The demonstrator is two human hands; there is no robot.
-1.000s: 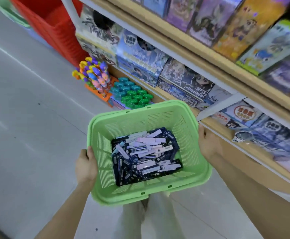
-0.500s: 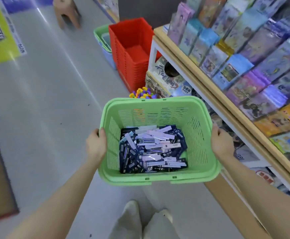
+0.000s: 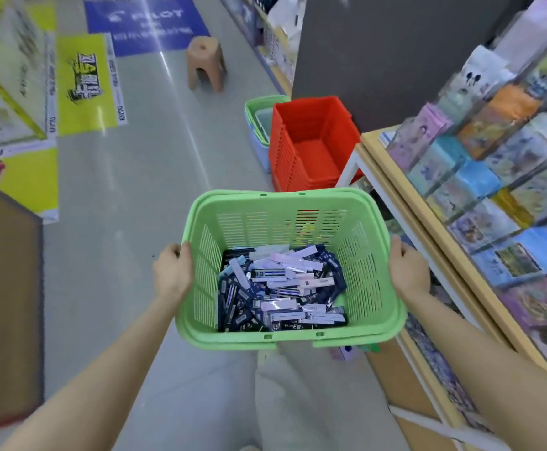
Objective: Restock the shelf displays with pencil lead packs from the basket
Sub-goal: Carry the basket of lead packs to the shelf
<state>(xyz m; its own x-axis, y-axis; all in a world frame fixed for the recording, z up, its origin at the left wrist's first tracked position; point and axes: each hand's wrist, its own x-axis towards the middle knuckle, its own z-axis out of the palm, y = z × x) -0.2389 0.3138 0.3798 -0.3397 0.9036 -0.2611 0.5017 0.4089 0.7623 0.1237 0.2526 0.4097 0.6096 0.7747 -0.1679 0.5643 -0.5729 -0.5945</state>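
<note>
Grey shop floor [image 3: 119,239] runs beside a shelf [image 3: 428,219] of card packs at right. Left grip [image 3: 171,275] and right grip [image 3: 407,271] each clasp a side rim of the green basket [image 3: 281,199], held above the floor. Pencil lead packs [image 3: 281,288] lie heaped on its bottom.

I see the person holding the basket [image 3: 285,194] out in front of them, left hand [image 3: 172,271] on its left rim and right hand [image 3: 407,270] on its right rim. The packs [image 3: 281,288] lie heaped on the basket's floor. Just right of the basket runs the shelf [image 3: 408,193], with rows of cards [image 3: 480,180] on its sloped top. Ahead of the basket, on the floor at the shelf's far end, stands a stack of crates [image 3: 311,151], with nested tubs [image 3: 257,115] just beside its left. A pillar [image 3: 379,60] rises behind the crates. Farther down the aisle stands a stool [image 3: 205,65], with mats [image 3: 86,83] on the floor to its left. A board [image 3: 5,304] stands at the near left.
</note>
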